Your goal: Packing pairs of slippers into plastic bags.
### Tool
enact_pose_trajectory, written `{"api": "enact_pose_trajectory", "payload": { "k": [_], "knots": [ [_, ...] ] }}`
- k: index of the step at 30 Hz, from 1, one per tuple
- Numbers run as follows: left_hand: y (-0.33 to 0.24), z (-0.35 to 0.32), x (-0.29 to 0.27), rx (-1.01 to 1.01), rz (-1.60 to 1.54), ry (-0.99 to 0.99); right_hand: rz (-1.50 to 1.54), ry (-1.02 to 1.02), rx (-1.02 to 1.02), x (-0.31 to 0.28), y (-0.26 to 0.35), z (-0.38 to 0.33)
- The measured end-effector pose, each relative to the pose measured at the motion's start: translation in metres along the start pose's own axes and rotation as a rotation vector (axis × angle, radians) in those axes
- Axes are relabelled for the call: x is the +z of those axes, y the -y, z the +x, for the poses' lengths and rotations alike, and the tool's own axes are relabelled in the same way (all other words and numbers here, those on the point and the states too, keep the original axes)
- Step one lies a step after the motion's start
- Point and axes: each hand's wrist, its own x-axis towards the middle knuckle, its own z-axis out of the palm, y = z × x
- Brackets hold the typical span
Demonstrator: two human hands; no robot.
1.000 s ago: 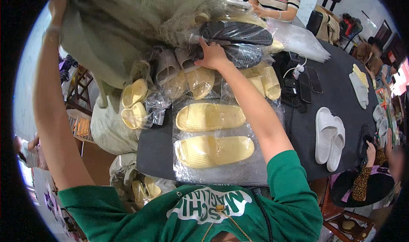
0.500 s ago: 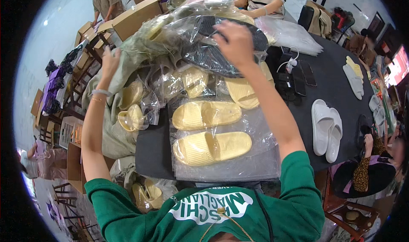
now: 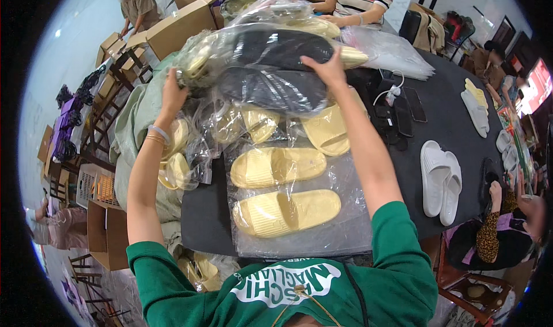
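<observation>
A pair of black slippers (image 3: 271,88) in a clear plastic bag lies over the far part of the pile. My right hand (image 3: 327,70) grips the right end of that bag, its thumb and fingers apart around a slipper. At the bag's left edge my left hand (image 3: 174,93) has its fingers closed on crumpled clear plastic, and its exact grip is partly hidden. Nearer to me, a pair of pale yellow slippers (image 3: 314,207) lies side by side, in or on clear plastic. Other bagged yellow slippers (image 3: 328,128) stick out beneath the black pair.
White slippers (image 3: 433,177) rest on the black table (image 3: 397,200) at right. Phones (image 3: 415,105), a white cable and a stack of clear bags (image 3: 391,53) lie behind them. Greenish sacking (image 3: 138,125) drapes at left, near cardboard boxes (image 3: 181,27). Other people work around the table.
The bagged black slippers have shifted left and now show a smoother face instead of ridged soles. My left hand has come inward to the bag; my right hand has moved to its right end.
</observation>
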Motion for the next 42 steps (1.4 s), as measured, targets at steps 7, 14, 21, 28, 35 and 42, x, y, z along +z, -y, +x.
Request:
{"api": "enact_pose_trajectory", "payload": {
  "k": [7, 14, 21, 28, 35, 42],
  "knots": [
    [0.037, 0.001, 0.006, 0.025, 0.071, -0.07, -0.213, -0.111, 0.283, 0.073, 0.049, -0.019],
    [-0.074, -0.083, -0.003, 0.119, -0.117, -0.156, -0.161, 0.155, 0.125, 0.021, 0.017, -0.018],
    [-0.161, -0.264, -0.036, 0.339, -0.268, 0.314, -0.261, 0.229, -0.329, -0.106, 0.039, -0.18],
    [-0.183, -0.345, 0.011, 0.275, -0.119, 0.495, -0.529, 0.295, -0.128, -0.164, -0.001, -0.355],
    [-0.166, -0.366, 0.036, 0.355, -0.132, 0.26, -0.497, -0.038, 0.143, -0.146, -0.04, -0.382],
    [-0.17, -0.369, 0.035, 0.346, -0.157, 0.153, -0.091, 0.212, 0.203, -0.152, -0.07, -0.334]
  ]
}}
